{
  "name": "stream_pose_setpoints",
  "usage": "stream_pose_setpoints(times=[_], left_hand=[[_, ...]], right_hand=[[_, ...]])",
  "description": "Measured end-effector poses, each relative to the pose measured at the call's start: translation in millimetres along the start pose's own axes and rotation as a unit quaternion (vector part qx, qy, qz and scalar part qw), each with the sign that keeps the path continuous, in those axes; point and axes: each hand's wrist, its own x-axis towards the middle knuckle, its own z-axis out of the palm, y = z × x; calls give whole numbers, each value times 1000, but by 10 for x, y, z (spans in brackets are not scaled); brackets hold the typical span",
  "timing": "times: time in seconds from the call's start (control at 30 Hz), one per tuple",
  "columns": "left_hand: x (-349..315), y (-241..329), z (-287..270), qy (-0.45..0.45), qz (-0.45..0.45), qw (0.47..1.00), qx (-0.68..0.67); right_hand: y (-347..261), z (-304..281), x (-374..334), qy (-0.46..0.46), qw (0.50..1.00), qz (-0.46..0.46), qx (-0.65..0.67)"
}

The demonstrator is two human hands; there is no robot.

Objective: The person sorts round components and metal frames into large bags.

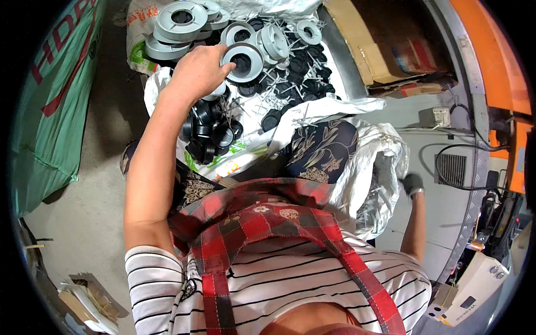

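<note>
My left hand [204,68] reaches to the heap in front of me. Its thumb and fingers close on the left rim of a round grey plastic flanged ring [258,62], whose middle shows dark. Right beside it lie more grey rings [274,42], and a stack of them [181,21] stands to the left. Nearer me, below the hand, sit several black threaded plastic caps [207,120]. Off to the right, my right hand [412,182] looks dark, as if gloved, beside the grey machine panel; its fingers are too dark to make out.
Black round parts with thin grey plastic stems [287,84] cover the white sack. Another white sack [385,145] hangs by my right knee. A cardboard box [391,44] stands at the far right, near an orange machine [479,33] with black cables. Green sheeting [56,123] is at left.
</note>
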Motion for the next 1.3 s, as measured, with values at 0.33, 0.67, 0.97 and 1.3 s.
stream_pose_setpoints(times=[0.33,0.67,0.97,1.3], left_hand=[[110,-143,186,-82,-69,993,57],[343,-172,471,-165,-108,980,35],[396,-155,569,-243,-140,958,66],[303,-88,651,-225,-92,969,46]], right_hand=[[-2565,-2777,2153,194,901,-204,332],[-3872,-3681,4462,164,917,-130,340],[-4321,-3713,4969,156,854,-168,468],[-4786,-3776,3613,286,803,-383,356]])
